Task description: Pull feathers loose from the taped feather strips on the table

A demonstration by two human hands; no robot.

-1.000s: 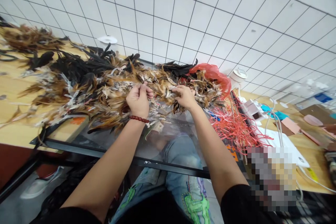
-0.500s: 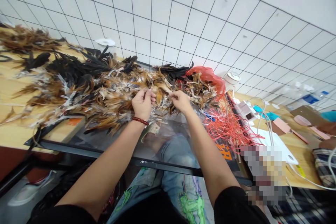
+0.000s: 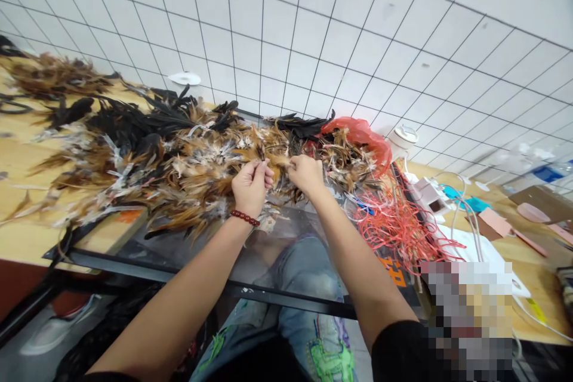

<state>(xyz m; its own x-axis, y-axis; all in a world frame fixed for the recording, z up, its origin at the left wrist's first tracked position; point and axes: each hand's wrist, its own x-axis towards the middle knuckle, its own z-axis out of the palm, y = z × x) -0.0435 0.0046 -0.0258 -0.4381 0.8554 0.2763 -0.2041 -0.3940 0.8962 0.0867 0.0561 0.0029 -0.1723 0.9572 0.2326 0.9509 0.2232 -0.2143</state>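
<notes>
Over a wide pile of brown, white and black feathers (image 3: 188,176), my two hands work close together. My left hand (image 3: 253,185), with a red bead bracelet at the wrist, is closed in a pinch; a dark-tipped brown feather rises at its fingertips. A short gap to the right, my right hand (image 3: 307,174) is closed too, thumb and fingers pinched on a tan feather (image 3: 281,160) that points left toward the other hand. The exact grip points of the feathers are partly hidden by my fingers.
A red plastic bag (image 3: 364,137) stands behind more feathers on the right. Red strings (image 3: 389,221) lie tangled near my right forearm. Beyond are a white lidded cup (image 3: 403,138), cables and a white board (image 3: 483,256). A white gridded wall (image 3: 286,30) rises behind.
The view has shifted slightly, so the table things sit a little lower. My hands stay close together, and the tan feather at my right fingers now lies more level.
</notes>
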